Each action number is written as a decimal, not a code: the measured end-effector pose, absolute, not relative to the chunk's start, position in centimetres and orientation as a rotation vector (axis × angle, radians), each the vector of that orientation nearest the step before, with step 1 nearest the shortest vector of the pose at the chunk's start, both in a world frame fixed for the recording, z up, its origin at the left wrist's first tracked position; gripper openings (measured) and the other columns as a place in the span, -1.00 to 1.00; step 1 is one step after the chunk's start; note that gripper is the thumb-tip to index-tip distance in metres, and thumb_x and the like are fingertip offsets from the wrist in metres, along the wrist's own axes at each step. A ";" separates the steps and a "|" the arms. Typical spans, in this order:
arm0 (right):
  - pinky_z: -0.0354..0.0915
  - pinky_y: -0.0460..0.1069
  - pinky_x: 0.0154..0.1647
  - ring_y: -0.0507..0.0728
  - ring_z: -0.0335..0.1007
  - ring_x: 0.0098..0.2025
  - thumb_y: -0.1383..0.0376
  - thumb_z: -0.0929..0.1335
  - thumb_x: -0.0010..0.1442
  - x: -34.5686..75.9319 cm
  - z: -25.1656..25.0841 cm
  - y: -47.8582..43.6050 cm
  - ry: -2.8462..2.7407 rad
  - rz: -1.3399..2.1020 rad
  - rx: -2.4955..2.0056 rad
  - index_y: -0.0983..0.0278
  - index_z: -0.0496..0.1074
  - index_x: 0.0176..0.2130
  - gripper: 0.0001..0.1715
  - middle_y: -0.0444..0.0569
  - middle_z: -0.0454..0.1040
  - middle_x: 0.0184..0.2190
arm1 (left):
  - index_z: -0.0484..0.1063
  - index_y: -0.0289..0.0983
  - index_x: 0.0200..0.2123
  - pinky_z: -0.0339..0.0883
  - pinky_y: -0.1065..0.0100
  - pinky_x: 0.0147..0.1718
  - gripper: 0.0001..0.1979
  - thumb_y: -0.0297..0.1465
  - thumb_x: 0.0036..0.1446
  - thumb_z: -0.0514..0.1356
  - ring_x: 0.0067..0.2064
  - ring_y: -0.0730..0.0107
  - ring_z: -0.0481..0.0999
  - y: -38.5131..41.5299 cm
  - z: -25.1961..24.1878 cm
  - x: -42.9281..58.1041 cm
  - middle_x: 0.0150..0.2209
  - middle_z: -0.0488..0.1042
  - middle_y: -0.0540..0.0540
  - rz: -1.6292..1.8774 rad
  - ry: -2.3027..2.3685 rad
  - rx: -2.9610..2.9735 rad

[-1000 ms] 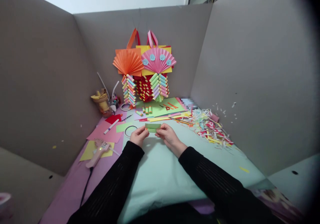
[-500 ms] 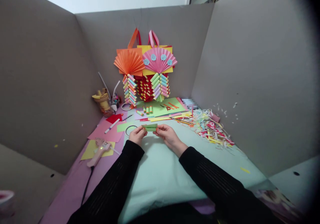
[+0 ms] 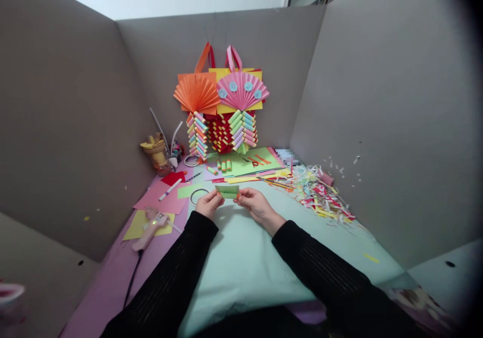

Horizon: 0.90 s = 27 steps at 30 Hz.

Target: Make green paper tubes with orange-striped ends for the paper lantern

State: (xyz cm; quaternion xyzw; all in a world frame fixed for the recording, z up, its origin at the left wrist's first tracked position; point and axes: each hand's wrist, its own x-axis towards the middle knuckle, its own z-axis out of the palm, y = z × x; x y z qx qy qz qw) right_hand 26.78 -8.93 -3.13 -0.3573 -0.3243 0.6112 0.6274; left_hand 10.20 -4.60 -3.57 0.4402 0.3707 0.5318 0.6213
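Between my two hands, a small piece of green paper with orange ends is held level above the table, partly rolled along its lower edge. My left hand pinches its left end, and the fingers of my right hand are closed on its right end. Just left of my left hand lies a ring of tape. Beyond the hands stand and lie several finished green paper rolls with orange bands.
A pink glue gun lies on yellow paper at the left, its cord running toward me. Shredded paper strips are heaped at the right. Paper sheets are stacked at the back, below hanging fan decorations. Grey panels enclose the table.
The green paper's upper flap has opened wider, showing more of its flat face above the rolled edge. Both hands keep their hold; the view has shifted slightly.
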 end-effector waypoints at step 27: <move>0.26 -0.09 -0.51 0.00 0.36 -0.58 0.32 0.50 -0.26 26.1 -3.4 -8.6 -0.638 1.344 -0.827 0.25 0.32 -0.52 -0.70 -0.21 0.41 -0.64 | 0.58 -0.35 -0.35 0.35 0.36 -0.39 -0.72 -0.31 -0.17 0.30 -0.50 0.47 0.42 -4.4 -4.7 10.8 -0.55 0.47 -0.01 1.260 0.950 1.135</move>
